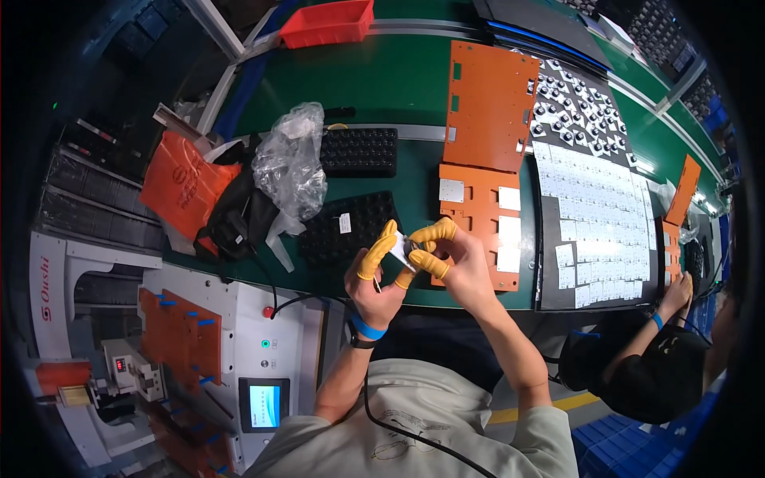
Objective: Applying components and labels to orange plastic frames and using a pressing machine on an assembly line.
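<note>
In front of my chest I hold a small white square plate with a black round part (401, 250) on it. Yellow finger cots cover several of my fingertips. My left hand (378, 288) is closed on the plate's left side. On the other side, the fingers of my right hand (456, 256) pinch at the black part. Behind my left hand lies a black compartment tray (319, 231). Just beyond my right hand is an orange fixture (480, 225) with white square plates in its recesses. Its orange lid (488, 107) is folded back on the far side.
A second black tray (358, 151) and a crumpled clear plastic bag (291, 163) lie left. Rows of white plates (594, 207) and plates with black parts (578, 111) cover a board right. A machine with a screen (264, 405) stands left; a co-worker's hand (679, 291) shows far right.
</note>
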Demonstrator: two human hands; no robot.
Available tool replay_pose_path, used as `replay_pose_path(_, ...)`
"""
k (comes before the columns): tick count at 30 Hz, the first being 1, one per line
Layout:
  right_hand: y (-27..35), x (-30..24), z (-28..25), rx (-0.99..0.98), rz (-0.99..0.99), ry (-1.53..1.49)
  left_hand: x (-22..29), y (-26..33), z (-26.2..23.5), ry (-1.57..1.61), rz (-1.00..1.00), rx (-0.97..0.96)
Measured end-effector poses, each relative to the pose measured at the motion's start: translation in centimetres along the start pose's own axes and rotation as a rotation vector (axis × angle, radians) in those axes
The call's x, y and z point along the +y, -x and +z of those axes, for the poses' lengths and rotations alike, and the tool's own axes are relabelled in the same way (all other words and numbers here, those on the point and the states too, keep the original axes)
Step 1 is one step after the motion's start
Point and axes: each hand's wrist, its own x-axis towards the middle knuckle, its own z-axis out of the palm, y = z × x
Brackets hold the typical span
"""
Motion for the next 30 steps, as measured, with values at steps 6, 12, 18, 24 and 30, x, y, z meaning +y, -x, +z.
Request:
replay_pose_path(6, 0.3, 0.6, -0.9, -0.055, -0.275, 0.261, 0.5, 0.3, 1.0, 0.516, -0.384, 0.017)
replay_pose_path(12, 0.5, -0.2, -1.0, 0.034, -0.666, 0.712, 1.2, 1.4, 0.5, 1.239, -1.215, -0.213)
replay_pose_path(18, 0.6, 1.8, -2.4, 0.070, -0.740, 0.599, 0.9, 2.5, 0.7, 1.510, -1.211, -0.524)
replay_pose_path(24, 1.1, 2.1, -3.8, 0.053, -0.672, 0.808, -0.2, 1.2, 0.3, 0.696, -0.644, -0.461)
replay_pose_path(30, 1.6, 3.1, -4.1, -0.031, -0.522, 0.657, -0.5, 1.2, 0.9, 0.497, -0.594, -0.503)
